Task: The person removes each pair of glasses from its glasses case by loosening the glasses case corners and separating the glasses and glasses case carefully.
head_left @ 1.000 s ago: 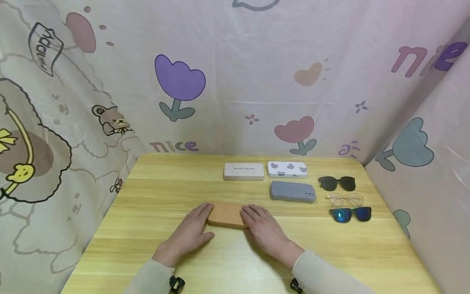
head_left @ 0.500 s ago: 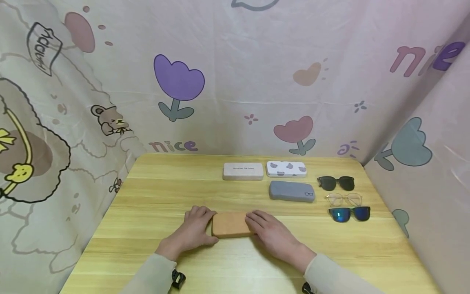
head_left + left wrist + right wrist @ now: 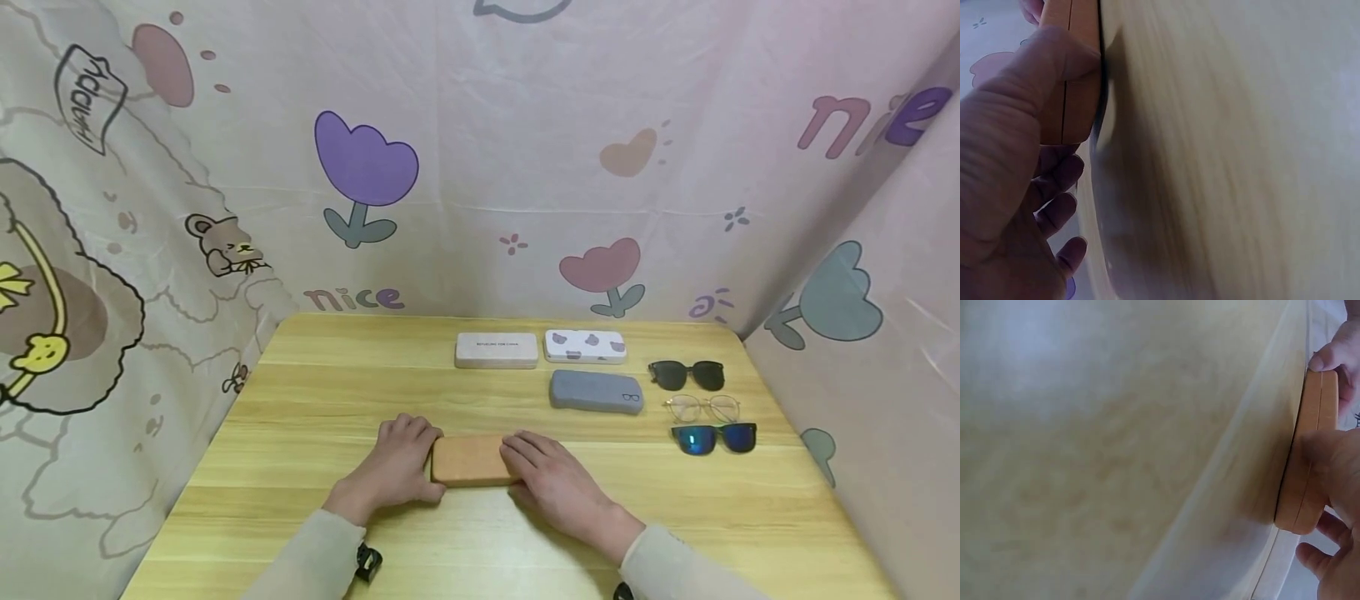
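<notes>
A tan-orange glasses case (image 3: 472, 461), closed, lies flat on the wooden table in the head view. My left hand (image 3: 393, 465) grips its left end, thumb along the near side and fingers behind. In the left wrist view the thumb (image 3: 1054, 59) presses the side of the case (image 3: 1054, 119) near its lid seam. My right hand (image 3: 558, 479) holds the right end, its fingers laid over the top. The right wrist view shows the right thumb (image 3: 1329, 447) against the near side of the case (image 3: 1310, 481). The inside of the case is hidden.
Behind the case lie a beige glasses case (image 3: 497, 351), a white patterned case (image 3: 585, 346) and a grey case (image 3: 596, 392). To the right are black sunglasses (image 3: 686, 375), thin-framed glasses (image 3: 703, 408) and blue-lensed sunglasses (image 3: 715, 438). Printed curtains surround the table (image 3: 300, 467).
The tan-orange case has shifted toward me and slightly right, and turned a little, with both hands on it. The left thumb now touches its near side. Little moved in the last half second.
</notes>
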A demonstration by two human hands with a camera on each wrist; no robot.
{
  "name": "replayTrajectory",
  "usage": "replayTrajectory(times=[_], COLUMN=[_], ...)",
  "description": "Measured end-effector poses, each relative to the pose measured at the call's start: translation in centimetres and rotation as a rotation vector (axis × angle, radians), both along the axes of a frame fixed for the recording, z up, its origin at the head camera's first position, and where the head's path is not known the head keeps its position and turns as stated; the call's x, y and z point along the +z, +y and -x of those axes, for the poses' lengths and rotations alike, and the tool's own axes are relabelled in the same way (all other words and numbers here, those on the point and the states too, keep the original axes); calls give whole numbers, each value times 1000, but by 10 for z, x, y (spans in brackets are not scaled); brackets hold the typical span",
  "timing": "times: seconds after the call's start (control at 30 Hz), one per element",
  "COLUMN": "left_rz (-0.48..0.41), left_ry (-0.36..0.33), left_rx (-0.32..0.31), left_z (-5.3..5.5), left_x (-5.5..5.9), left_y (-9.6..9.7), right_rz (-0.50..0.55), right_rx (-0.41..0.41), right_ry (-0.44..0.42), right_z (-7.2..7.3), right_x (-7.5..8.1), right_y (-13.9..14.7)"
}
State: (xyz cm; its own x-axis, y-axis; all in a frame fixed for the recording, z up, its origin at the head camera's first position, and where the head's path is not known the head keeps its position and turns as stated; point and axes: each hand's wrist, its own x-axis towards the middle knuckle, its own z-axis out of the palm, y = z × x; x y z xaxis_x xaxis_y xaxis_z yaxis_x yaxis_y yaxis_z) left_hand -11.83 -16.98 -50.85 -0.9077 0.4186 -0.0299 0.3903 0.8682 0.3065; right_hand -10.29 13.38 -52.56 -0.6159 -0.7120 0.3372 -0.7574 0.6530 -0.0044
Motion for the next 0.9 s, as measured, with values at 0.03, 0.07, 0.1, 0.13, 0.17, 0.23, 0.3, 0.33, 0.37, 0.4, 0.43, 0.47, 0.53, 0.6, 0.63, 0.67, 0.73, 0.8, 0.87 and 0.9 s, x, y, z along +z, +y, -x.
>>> replayTrajectory(times=[0.03,0.07,0.1,0.13,0.17,0.23,0.3,0.33,0.37,0.4,0.43,0.47,0.53,0.6,0.63,0.67,0.73,0.8,0.87,0.9], left_rz=[4,7,8,9,6,-2,-15,-23,-28,-33,-35,-37,-36,-32,-29,-30,-32,-32,-40,-41], left_ry=[-1,-2,-3,-3,-5,-10,-16,-17,-19,-19,-19,-17,-15,-15,-15,-15,-14,-13,-14,-14], left_rx=[3,6,7,8,8,7,7,6,5,4,4,4,4,4,3,4,2,1,0,-2], left_z=[0,0,1,1,1,0,0,0,0,0,0,-1,-1,-1,-1,-1,-1,-1,-1,-1], left_x=[0,0,-1,-1,-2,-3,-4,-4,-4,-5,-5,-5,-5,-5,-5,-5,-5,-5,-5,-5], left_y=[0,0,0,0,0,0,-1,-1,-1,-1,-1,-1,-1,-1,-1,0,0,0,0,-1], right_rz=[13,26,37,49,62,84,95,100,105,106,105,104,100,89,85,79,65,52,44,38], right_rx=[-7,-14,-23,-30,-37,-52,-69,-77,-85,-95,-105,-115,-135,-156,-164,-172,-187,-198,-206,-209], right_ry=[-7,-12,-14,-12,-11,-9,-4,-2,-3,-5,-8,-10,-18,-21,-21,-19,-12,-5,-1,2], right_z=[0,0,1,1,2,3,4,4,5,6,6,6,7,8,8,9,9,10,11,12], right_x=[0,0,0,0,0,0,0,0,0,0,1,1,2,2,2,3,3,3,3,3], right_y=[-1,-1,-2,-3,-4,-5,-6,-7,-7,-8,-9,-9,-11,-12,-13,-14,-15,-17,-18,-18])
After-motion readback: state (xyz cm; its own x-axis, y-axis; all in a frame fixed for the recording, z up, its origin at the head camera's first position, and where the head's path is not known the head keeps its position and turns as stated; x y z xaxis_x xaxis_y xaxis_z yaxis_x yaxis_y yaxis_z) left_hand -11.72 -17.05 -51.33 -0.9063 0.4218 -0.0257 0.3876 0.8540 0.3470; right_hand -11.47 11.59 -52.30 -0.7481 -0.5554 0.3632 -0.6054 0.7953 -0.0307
